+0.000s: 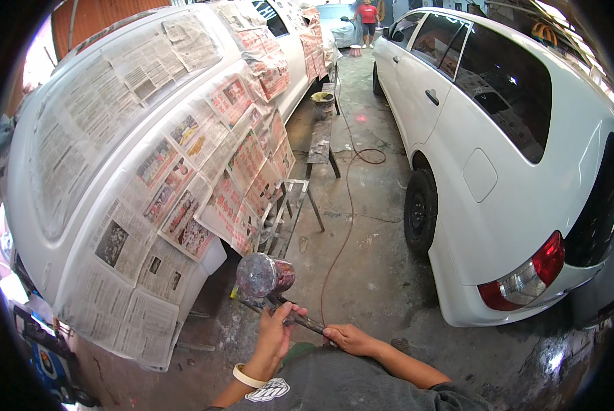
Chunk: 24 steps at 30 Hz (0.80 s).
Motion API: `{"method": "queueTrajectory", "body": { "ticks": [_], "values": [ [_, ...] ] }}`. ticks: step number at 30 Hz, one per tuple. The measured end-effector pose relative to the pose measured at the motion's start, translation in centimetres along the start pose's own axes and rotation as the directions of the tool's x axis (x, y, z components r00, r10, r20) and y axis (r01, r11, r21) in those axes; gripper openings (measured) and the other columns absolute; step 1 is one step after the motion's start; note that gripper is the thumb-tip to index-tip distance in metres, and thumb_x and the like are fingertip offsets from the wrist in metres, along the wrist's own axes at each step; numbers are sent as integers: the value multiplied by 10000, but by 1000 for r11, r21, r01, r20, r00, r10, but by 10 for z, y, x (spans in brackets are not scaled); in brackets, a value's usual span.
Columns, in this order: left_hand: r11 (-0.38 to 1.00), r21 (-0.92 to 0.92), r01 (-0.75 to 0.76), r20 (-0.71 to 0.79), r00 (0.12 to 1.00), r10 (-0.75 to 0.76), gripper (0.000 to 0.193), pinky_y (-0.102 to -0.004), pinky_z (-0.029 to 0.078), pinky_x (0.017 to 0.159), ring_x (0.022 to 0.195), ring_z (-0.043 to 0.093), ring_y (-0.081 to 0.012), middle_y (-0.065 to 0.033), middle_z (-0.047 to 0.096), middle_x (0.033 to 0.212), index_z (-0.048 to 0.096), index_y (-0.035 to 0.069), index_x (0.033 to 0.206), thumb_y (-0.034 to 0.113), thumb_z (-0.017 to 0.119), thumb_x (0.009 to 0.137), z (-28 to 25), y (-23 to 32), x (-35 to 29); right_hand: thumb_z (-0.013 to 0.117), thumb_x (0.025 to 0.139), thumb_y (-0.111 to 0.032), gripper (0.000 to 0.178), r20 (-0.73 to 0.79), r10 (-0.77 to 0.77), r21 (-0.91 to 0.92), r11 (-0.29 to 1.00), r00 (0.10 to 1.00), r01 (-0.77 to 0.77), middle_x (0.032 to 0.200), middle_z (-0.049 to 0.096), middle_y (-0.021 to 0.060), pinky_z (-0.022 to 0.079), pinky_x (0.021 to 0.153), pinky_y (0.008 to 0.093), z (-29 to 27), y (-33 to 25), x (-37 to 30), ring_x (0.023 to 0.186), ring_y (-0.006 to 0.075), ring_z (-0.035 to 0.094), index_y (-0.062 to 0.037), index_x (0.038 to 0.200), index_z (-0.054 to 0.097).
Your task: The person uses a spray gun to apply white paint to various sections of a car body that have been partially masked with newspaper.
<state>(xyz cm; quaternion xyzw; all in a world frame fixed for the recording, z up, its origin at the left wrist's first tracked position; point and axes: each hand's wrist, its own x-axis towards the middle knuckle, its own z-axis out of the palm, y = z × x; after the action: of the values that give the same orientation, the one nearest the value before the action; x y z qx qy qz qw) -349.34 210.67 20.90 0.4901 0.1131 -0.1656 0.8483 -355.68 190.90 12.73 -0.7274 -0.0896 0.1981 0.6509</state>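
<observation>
A paint-smeared spray gun (248, 299) with a round metal cup (259, 275) is in front of my body, tilted toward the left. My left hand (277, 329) wraps round the dark grip just below the cup. Farther right, the fingers of my right hand (349, 339) close round the end of the dark bar leading from the gun, where a thin red-brown hose (348, 229) meets it in view. To the left stands a white vehicle (207, 262) masked with newspaper sheets (157, 264) on its side and windows.
At right stands a white car (450, 233) with a black rear wheel (421, 211). Between the vehicles are a metal step stand (290, 212) and a narrow bench (319, 142) with a bucket (322, 103). The hose crosses the concrete floor. A person in red (368, 15) stands far back.
</observation>
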Motion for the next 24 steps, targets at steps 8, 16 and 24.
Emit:
{"method": "queueTrajectory", "body": {
  "ticks": [8,16,24],
  "values": [
    [1000,-27,9,-60,998,-11,133,-417,547,869,883,677,-262,-101,654,924,570,31,1016,127,622,941,-7,-9,0,501,1007,-359,336,-198,-192,-501,863,961,69,894,678,161,511,726,398,3,-16,-15,865,326,665,-75,986,679],
    [999,-15,-30,-182,983,27,163,-390,535,847,910,674,-247,-84,650,925,546,41,1037,140,633,941,-21,-3,0,495,1017,-311,434,-3,-253,-197,949,968,247,1524,392,94,208,1166,445,2,23,-86,1421,309,328,-77,1381,531],
    [998,61,-35,-222,974,48,190,-353,502,800,924,673,-217,-60,653,930,535,65,1064,159,641,938,-37,-4,3,390,1044,-389,525,168,-219,67,975,961,211,1580,305,115,107,1197,473,0,83,-132,1481,303,209,-98,1480,424]
  ]
}}
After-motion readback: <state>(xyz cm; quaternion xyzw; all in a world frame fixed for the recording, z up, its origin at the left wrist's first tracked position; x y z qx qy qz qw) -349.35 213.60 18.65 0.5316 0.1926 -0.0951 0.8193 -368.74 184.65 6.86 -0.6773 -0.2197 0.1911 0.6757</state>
